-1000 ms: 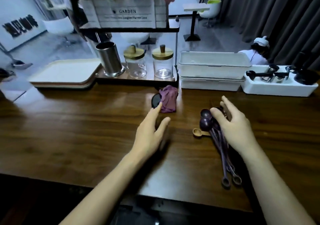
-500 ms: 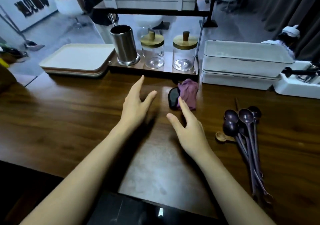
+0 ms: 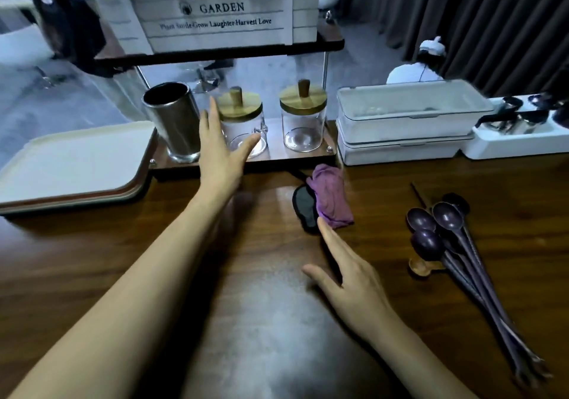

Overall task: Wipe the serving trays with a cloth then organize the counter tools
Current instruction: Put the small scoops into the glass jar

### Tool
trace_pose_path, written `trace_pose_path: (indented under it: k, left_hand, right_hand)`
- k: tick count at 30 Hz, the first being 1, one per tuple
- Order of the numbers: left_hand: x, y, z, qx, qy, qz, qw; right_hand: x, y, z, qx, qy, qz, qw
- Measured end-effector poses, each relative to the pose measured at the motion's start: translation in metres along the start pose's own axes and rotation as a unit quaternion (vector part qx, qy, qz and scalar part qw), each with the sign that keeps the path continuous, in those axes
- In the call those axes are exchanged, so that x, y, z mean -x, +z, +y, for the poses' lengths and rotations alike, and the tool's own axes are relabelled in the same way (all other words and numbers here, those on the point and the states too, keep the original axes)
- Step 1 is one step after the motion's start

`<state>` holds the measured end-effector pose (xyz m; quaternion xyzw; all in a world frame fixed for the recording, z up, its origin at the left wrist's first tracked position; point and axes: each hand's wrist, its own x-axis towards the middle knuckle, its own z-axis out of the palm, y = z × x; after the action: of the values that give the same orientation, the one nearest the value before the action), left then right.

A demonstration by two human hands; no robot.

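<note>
Holds the left hand (image 3: 220,155) open and raised at 12 o'clock over the counter's far side, fingers straight and spread, thumb out toward 2 o'clock; grips nothing. Hangs between a steel cup (image 3: 174,121) at its 10 o'clock and a lidded glass jar (image 3: 243,121) at its 1 o'clock; cannot tell whether it touches either.

Rests the right hand (image 3: 348,269) open and low over the wooden counter (image 3: 92,260), at 5 o'clock from the left hand, empty. Points the index finger to 11 o'clock, its tip at the near edge of a dark oval pad (image 3: 303,206); contact unclear.

Finds the purple cloth (image 3: 331,195) crumpled at 12 o'clock from that fingertip, partly on the pad, just beside the base of the rack (image 3: 274,151).

Shows a second jar (image 3: 303,118) at 12 o'clock from the cloth. Has long purple spoons (image 3: 446,238) bundled at 3 o'clock from the right hand, bowls toward 11 o'clock, with a small wooden spoon (image 3: 423,266) touching the bundle's left side.

Puts the stacked serving trays (image 3: 70,164) at 9 o'clock from the left hand, just beside the rack. Sets two stacked white lidded boxes (image 3: 406,121) at 3 o'clock from the jars. Carries a white GARDEN crate (image 3: 215,14) on the rack's top shelf.
</note>
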<state>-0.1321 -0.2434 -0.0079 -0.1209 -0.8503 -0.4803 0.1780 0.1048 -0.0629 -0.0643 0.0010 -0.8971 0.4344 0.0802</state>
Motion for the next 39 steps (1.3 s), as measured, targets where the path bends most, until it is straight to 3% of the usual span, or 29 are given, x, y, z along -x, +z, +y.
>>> trace_pose_path:
  k: [24, 34, 39]
  left_hand:
    - [-0.02, 0.003, -0.021, 0.028, 0.003, -0.007, 1.0]
    - [0.099, -0.024, 0.014, 0.044, -0.017, -0.031, 0.998]
    - [0.175, -0.021, 0.028, 0.053, -0.027, -0.071, 0.996]
  right_hand:
    - [0.003, 0.002, -0.002, 0.026, 0.012, -0.012, 0.999]
    - [0.003, 0.0, 0.001, -0.017, 0.009, -0.004, 1.0]
    - [0.007, -0.008, 0.002, -0.126, 0.001, 0.045, 0.991]
